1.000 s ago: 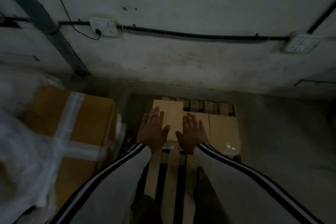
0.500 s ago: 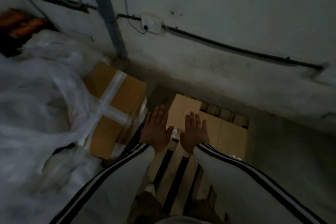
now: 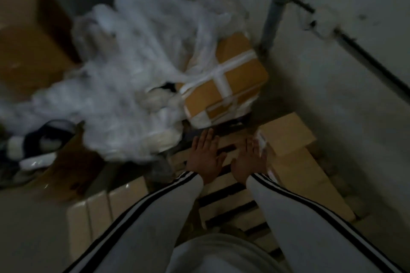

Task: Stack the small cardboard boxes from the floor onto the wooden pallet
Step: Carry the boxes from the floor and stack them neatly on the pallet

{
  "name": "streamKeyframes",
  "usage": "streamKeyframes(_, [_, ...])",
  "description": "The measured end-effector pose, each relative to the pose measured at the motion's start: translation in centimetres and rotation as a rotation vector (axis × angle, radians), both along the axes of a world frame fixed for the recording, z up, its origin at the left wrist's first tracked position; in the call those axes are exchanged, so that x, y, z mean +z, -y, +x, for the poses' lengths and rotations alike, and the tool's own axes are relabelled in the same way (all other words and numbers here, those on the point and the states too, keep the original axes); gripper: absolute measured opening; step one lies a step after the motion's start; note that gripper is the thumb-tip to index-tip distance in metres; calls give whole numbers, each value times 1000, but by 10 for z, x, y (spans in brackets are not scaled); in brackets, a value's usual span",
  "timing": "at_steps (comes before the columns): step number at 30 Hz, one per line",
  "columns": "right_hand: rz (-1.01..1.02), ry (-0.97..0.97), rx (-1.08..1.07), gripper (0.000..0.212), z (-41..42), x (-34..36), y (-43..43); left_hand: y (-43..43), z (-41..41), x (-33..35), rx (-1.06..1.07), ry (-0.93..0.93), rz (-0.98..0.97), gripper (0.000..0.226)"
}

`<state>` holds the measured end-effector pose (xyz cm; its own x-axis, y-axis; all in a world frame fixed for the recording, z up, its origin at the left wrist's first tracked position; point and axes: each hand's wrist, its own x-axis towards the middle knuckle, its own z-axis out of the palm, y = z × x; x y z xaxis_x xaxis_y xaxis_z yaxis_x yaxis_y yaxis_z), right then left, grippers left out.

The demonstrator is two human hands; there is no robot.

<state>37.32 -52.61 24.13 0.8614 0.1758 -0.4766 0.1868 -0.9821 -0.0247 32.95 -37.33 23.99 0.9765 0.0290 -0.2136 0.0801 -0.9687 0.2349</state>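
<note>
The wooden pallet (image 3: 224, 201) lies on the floor against the wall, its slats showing between my arms. Small tan cardboard boxes (image 3: 286, 137) sit on its right half, one stacked on top at the far end. More small boxes (image 3: 106, 206) stand in a row on the floor at lower left. My left hand (image 3: 205, 157) and my right hand (image 3: 249, 160) hover flat above the pallet's slats with fingers straight, holding nothing. The right fingertips are close to the top box's edge; the frame is blurred.
A big cardboard box bound with white tape (image 3: 224, 82) stands just beyond the pallet. Crumpled clear plastic sheeting (image 3: 137, 68) is heaped to its left. The wall (image 3: 343, 73) with a pipe (image 3: 276, 6) closes the right side. A large brown carton (image 3: 28, 51) stands at far left.
The camera has swung left and down, bringing the plastic heap and the floor boxes into view. Both hands have drawn back off the stacked boxes and stay flat and empty.
</note>
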Motion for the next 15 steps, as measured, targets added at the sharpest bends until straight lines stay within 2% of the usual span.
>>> streamKeyframes(3, [-4, -18, 168, 78, -34, -3, -53, -30, -55, -2, 176, -38, -8, 74])
streamKeyframes(9, [19, -28, 434, 79, -115, -13, -134, -80, -164, -12, 457, -74, -29, 91])
streamKeyframes(15, [34, -19, 558, 80, -188, -38, -200, -137, -248, -33, 625, -116, -79, 73])
